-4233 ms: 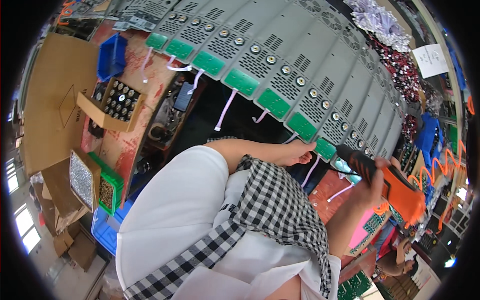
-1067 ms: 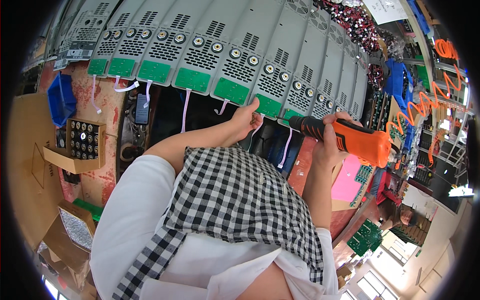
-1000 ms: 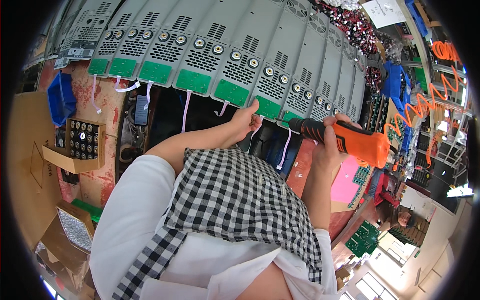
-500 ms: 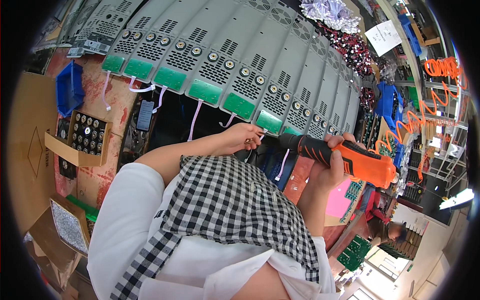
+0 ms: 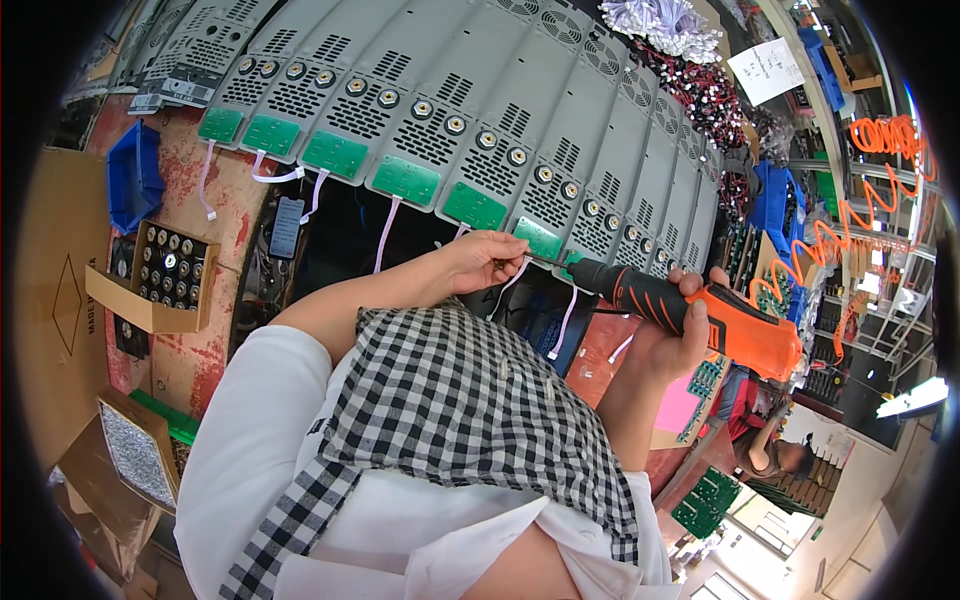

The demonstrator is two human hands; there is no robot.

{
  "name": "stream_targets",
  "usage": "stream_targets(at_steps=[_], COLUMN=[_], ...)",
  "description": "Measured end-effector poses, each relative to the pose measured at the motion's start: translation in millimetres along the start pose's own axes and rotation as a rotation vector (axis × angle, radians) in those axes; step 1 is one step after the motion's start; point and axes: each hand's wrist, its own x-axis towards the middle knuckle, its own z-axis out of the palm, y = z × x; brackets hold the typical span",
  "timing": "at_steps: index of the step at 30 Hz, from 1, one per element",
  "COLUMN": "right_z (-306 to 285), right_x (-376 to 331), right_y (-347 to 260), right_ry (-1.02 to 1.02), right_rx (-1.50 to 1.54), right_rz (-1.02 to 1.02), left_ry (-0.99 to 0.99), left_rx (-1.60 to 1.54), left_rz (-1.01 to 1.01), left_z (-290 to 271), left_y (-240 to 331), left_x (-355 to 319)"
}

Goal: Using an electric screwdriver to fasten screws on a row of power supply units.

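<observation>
My right hand is wrapped round an orange and black electric screwdriver. Its thin bit points left and reaches the fingertips of my left hand. Those fingers are pinched together at the bit's tip; anything small between them is too tiny to make out. Just beyond the tip, a green circuit board sits at the near end of a grey metal casing. More casings stand side by side in a row, each with a green board and round metal connectors. White cables hang from several boards.
On the left are a blue bin, a cardboard box of round metal parts and a phone. Bundled wires lie at the far right, near a coiled orange hose. Another person is at the lower right.
The screwdriver and my right hand have shifted slightly right. My left fingers have moved up to the bit's tip, and the bit now shows between the two hands.
</observation>
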Motion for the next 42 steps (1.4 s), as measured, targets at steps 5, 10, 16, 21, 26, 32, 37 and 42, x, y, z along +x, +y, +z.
stream_targets(at_steps=[5,10,16,21,26,32,37,42], right_z=[6,8,7,11,12,24,43,37], right_x=[1,2,8,20,26,27,23,24], right_y=[0,4,27,56,66,65,69,71], right_ry=[0.051,0.007,-0.088,-0.061,-0.071,-0.203,-0.311,-0.313], right_rx=[-0.036,-0.016,-0.067,-0.123,-0.121,-0.202,-0.232,-0.270], right_rz=[0.011,-0.011,-0.042,-0.058,-0.017,0.008,0.011,0.024], left_ry=[0.075,0.081,0.135,0.202,0.219,0.232,0.220,0.210], left_rx=[-0.020,0.023,0.081,0.193,0.215,0.259,0.271,0.282], left_rz=[-0.036,-0.055,-0.067,-0.170,-0.171,-0.131,-0.122,-0.100], left_z=[4,4,9,-10,-12,-20,-19,-19], left_y=[0,0,-4,-13,-18,-24,-23,-26], left_x=[0,0,-6,3,14,24,21,21])
